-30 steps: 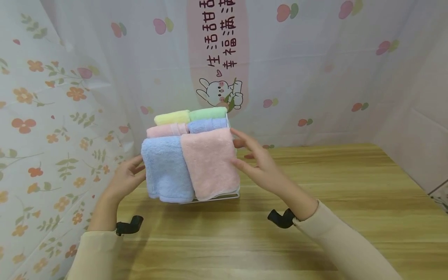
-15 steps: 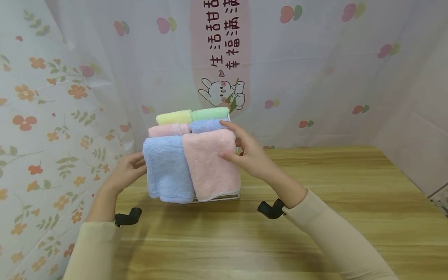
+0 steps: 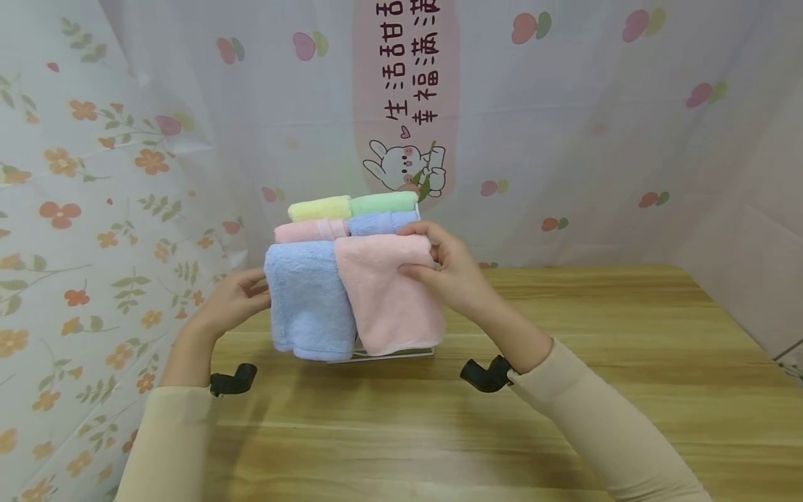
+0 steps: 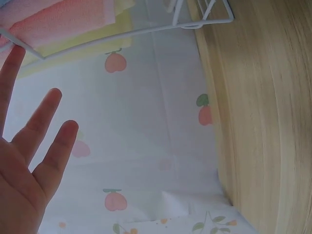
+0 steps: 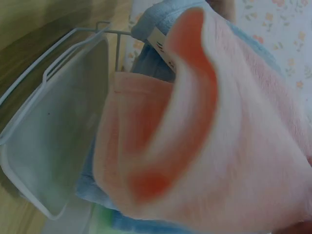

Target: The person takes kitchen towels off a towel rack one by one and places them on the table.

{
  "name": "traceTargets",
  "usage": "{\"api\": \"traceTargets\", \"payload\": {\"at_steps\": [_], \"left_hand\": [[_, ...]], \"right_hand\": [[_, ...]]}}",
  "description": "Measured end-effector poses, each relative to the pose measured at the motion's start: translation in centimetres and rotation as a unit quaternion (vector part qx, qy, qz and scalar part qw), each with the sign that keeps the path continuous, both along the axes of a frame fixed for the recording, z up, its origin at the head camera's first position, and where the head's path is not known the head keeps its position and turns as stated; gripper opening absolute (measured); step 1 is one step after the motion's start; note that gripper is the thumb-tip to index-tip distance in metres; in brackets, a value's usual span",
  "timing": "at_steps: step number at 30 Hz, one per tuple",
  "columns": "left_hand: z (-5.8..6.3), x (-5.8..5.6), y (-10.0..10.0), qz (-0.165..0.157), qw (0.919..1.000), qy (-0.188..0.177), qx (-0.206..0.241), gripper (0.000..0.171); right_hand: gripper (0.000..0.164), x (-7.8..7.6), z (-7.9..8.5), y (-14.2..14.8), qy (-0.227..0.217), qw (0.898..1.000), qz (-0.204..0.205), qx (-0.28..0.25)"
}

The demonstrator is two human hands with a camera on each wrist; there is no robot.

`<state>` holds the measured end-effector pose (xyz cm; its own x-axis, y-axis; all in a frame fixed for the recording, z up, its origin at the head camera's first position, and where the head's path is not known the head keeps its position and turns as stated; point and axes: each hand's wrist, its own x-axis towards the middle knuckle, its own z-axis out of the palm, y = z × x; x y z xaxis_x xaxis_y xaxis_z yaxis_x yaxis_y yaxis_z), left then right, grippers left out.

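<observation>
A folded pink towel (image 3: 385, 300) and a folded light blue towel (image 3: 310, 300) hang side by side over the front of a white wire rack (image 3: 383, 357). My right hand (image 3: 458, 275) pinches the pink towel at its upper right corner, thumb in front and fingers over the top. In the right wrist view the pink towel (image 5: 253, 161) sags in loose folds, its lower part standing off from the rack. At the rack's left side, my left hand (image 3: 235, 303) has its fingers by the blue towel's edge. One fingertip meets the white wire (image 4: 83, 45) in the left wrist view.
Behind the hanging towels lie rolled towels: yellow (image 3: 321, 208), green (image 3: 384, 203), pink (image 3: 307, 231) and blue (image 3: 379, 223). The rack stands on a wooden table (image 3: 596, 362), near a patterned curtain (image 3: 533, 139) at the back and left. Dark wrist mounts (image 3: 486, 375) stick out below both hands.
My right hand has moved left from the rack's side and taken hold of the pink towel's corner. The pink towel's lower edge has shifted slightly right. The left hand stays beside the blue towel.
</observation>
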<state>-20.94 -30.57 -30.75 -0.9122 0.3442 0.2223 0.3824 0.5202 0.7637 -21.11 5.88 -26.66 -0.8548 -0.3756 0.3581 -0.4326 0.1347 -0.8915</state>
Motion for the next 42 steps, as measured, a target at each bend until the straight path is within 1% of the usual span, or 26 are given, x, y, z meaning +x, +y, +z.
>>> {"api": "traceTargets", "payload": {"at_steps": [3,5,8,10,11,15,18,20,24,29,33,38,40,42], "left_hand": [[0.2,-0.1,0.2,0.007,1.0000,-0.003,-0.006,0.039],[0.3,-0.1,0.3,0.008,0.9999,-0.006,-0.007,0.041],[0.2,-0.1,0.3,0.004,0.9998,-0.018,0.005,0.041],[0.1,-0.1,0.3,0.001,0.9997,-0.020,0.010,0.040],[0.0,0.0,0.3,-0.001,0.9998,-0.018,0.012,0.039],[-0.2,0.1,0.3,-0.010,0.9997,-0.003,0.021,0.036],[-0.3,0.2,0.3,-0.014,0.9995,0.003,0.028,0.035],[-0.3,0.3,0.3,-0.015,0.9994,0.004,0.030,0.035],[-0.3,0.4,0.3,-0.013,0.9995,0.000,0.027,0.037],[-0.3,0.3,0.5,-0.015,0.9994,-0.001,0.030,0.037],[-0.3,0.3,0.6,-0.018,0.9992,0.000,0.036,0.035],[-0.3,0.1,0.7,-0.026,0.9986,0.014,0.044,0.035],[-0.4,0.1,0.7,-0.030,0.9982,0.022,0.048,0.036],[-0.4,0.0,0.7,-0.031,0.9979,0.028,0.050,0.035]], "right_hand": [[0.038,0.3,0.2,0.0,0.033,0.999,-0.015,-0.007],[0.036,0.3,0.2,0.0,0.063,0.998,-0.033,-0.001],[0.035,0.3,0.1,-0.1,0.096,0.994,-0.053,0.005],[0.035,0.3,0.0,-0.1,0.114,0.992,-0.059,0.005],[0.035,0.3,-0.1,-0.1,0.121,0.991,-0.056,0.000],[0.044,0.2,-0.2,0.1,0.149,0.988,-0.006,-0.027],[0.054,0.1,-0.1,0.2,0.164,0.985,0.030,-0.030],[0.057,0.1,0.0,0.3,0.168,0.985,0.039,-0.025],[0.061,0.1,0.0,0.4,0.167,0.985,0.037,-0.032],[0.064,-0.1,0.4,0.7,0.174,0.982,0.037,-0.066],[0.067,-0.4,0.9,0.9,0.194,0.976,0.036,-0.096],[0.064,-0.6,1.6,1.4,0.207,0.968,0.028,-0.141],[0.063,-0.6,1.8,1.6,0.216,0.964,0.021,-0.156],[0.063,-0.7,2.2,1.8,0.230,0.957,0.013,-0.177]]}}
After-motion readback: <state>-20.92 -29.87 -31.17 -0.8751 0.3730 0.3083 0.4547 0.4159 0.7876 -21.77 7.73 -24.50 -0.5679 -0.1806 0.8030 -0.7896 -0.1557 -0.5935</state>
